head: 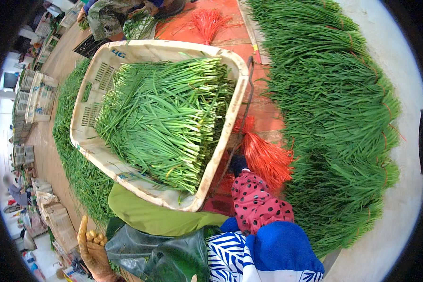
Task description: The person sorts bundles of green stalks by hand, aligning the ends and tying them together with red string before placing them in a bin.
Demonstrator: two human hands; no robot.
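Note:
At the lower left is my left hand (pixel 91 246), in a tan, stained glove, with its index finger extended and the others curled; nothing shows in it. My right arm, in a red polka-dot sleeve cover (pixel 255 202), reaches toward the crate's near right corner. Only a dark patch (pixel 238 164) shows at the sleeve's end, so my right hand's grip is hidden. Before me stands a dirty white plastic crate (pixel 216 157) of garlic chives (pixel 155 112), their pale cut ends mostly facing right. Red plastic tie strips (pixel 266 158) lie beside that sleeve. A bent metal rod (pixel 248 95) runs along the crate's right side.
Chive bundles (pixel 338 105) tied with red strips line the right. A loose chive heap (pixel 70 141) lies left of the crate. Another person in a camouflage garment (pixel 105 19) works at the top. More strips (pixel 208 23) lie on the red surface (pixel 178 26). Stacked crates (pixel 40 98) stand far left.

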